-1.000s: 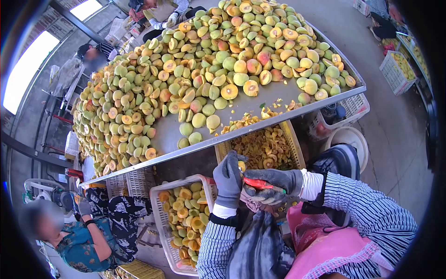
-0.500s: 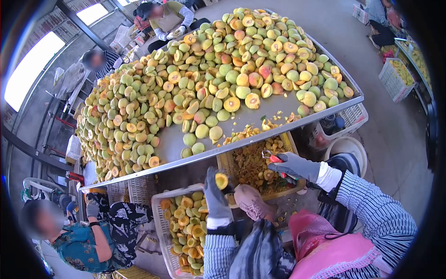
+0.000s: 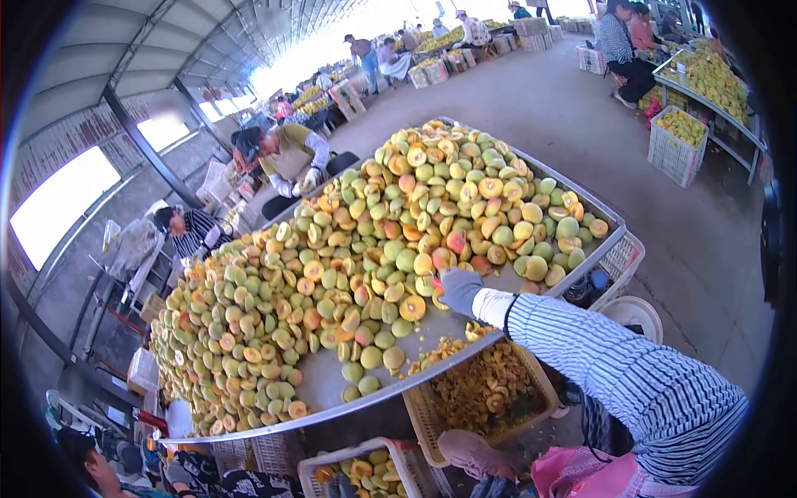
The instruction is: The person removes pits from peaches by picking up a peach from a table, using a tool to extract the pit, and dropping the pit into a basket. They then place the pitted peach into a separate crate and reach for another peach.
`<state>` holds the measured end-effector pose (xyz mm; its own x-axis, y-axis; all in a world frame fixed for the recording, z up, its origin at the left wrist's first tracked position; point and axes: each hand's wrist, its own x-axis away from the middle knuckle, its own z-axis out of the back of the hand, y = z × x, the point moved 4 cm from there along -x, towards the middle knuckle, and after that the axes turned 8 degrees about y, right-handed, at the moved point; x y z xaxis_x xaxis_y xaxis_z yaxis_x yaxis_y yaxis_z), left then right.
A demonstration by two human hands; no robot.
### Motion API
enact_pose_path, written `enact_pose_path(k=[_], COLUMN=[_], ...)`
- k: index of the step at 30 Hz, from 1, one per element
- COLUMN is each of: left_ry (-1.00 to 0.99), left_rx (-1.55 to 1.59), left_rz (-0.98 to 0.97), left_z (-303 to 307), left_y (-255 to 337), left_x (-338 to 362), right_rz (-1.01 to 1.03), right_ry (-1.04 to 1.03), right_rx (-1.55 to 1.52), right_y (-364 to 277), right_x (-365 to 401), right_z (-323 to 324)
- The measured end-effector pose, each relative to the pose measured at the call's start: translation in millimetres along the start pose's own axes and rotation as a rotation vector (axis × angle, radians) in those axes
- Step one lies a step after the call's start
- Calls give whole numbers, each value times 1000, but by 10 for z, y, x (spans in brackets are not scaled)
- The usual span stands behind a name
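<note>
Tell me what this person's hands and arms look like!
The right hand wears a grey glove. There's a white cuff at the wrist, then a long sleeve with thin, wavy dark and pale stripes. The left hand barely shows, gloved in darker grey.

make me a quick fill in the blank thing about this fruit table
The right hand, in a grey ____, reaches over the heaped fruit.
Its sleeve is patterned with narrow ____.
The crate of fruit scraps is ____.
The cloth at the person's lap is ____.

Missing words: glove; stripes; yellow; pink.
</note>
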<state>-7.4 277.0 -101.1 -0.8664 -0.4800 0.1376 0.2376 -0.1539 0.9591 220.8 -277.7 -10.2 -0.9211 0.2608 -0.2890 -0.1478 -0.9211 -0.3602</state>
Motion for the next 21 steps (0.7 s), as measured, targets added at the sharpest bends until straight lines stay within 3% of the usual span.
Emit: enact_pose_path(k=[1,2,3,4,5,7,8,10,11,12,13,14,16,17,18,19,21], left_ry=[66,-40,-49,-65,-105,-219,-222,-278,-215,-149,-252,-321,-380,-395,-418,-417,-788], left_rx=[24,-73,-150,-94,-120,-96,-87,-65,157,373,347,337,259,369,450,620,852], left_rz=[21,24,-143,-249,-127,-205,-213,-680,-570,-450,-403,-368,-521,-368,-312,-171,44], left_z=[-411,-549,-758,-905,-990,-1248,-1355,-1636,-1810,-1944,-2008,-2066,-2261,-2302,-2407,-2427,-2362], left_y=[629,667,961,920,821,777,847,1285,1344,1331,1400,1463,1690,1981,1585,1611,1615], left_x=[482,462,648,579,569,527,568,810,842,818,844,912,1073,1228,986,1000,1018], right_rz=[0,11,24,26,82,137,116,53,-51,-203,-366,-382,-397,-414,-328,-243,-128], right_ry=[25,20,7,15,19,34,-82,-209,-186,-304,-435,-451,-601,-663,-597,-526,-558], right_rx=[-2,17,39,42,29,24,-72,-301,-526,-850,-1171,-1246,-1502,-1500,-1530,-1565,-1303], right_y=[-6,44,47,54,57,16,24,21,19,-60,-251,-447,-846,-1007,-1149,-1256,-1201], right_x=[-42,-79,-66,-39,-19,64,139,288,374,518,721,899,1350,1564,1721,1857,2012], right_z=[-56,-237,-301,-322,-327,-104,-46,19,32,77,212,332,480,484,528,534,541])
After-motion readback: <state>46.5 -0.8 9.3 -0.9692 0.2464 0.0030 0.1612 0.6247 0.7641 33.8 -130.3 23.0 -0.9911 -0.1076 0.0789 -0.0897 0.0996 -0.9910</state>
